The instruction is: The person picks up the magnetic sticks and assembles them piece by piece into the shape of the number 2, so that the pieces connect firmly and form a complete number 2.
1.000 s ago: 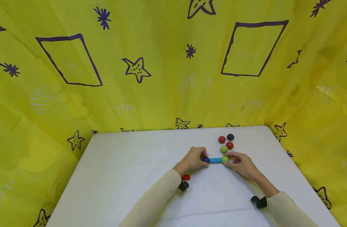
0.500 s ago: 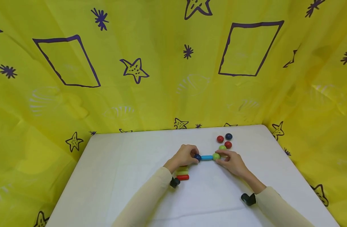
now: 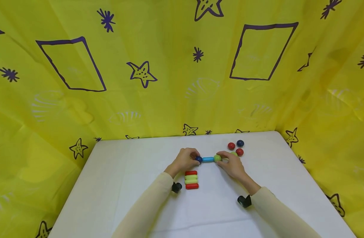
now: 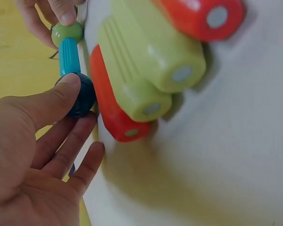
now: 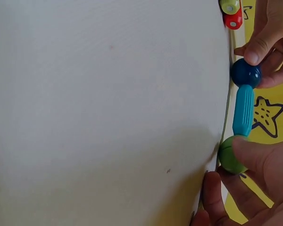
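A light blue ribbed rod [image 3: 208, 159] joins a dark blue ball [image 3: 199, 159] at its left end to a green ball [image 3: 217, 158] at its right end. My left hand [image 3: 184, 160] pinches the dark blue ball between thumb and fingers. With thumb and fingertips, my right hand [image 3: 232, 164] grips the green ball. In the left wrist view, the thumb lies on the dark blue ball [image 4: 83, 96], close beside a row of rods. The right wrist view has the blue rod [image 5: 244, 110] spanning between both hands.
Red rods [image 3: 192, 186] and yellow-green rods [image 3: 191, 177] lie side by side in front of my left hand. Behind my right hand are red balls [image 3: 239, 152], a dark blue ball [image 3: 240, 143] and a partly hidden green ball [image 3: 234, 153]. A yellow patterned curtain [image 3: 170, 105] surrounds the white table [image 3: 134, 165].
Both hands have moved left and slightly away from me, carrying the joined rod and balls. The row of red and yellow-green rods, earlier partly covered by my left arm, is now in full view.
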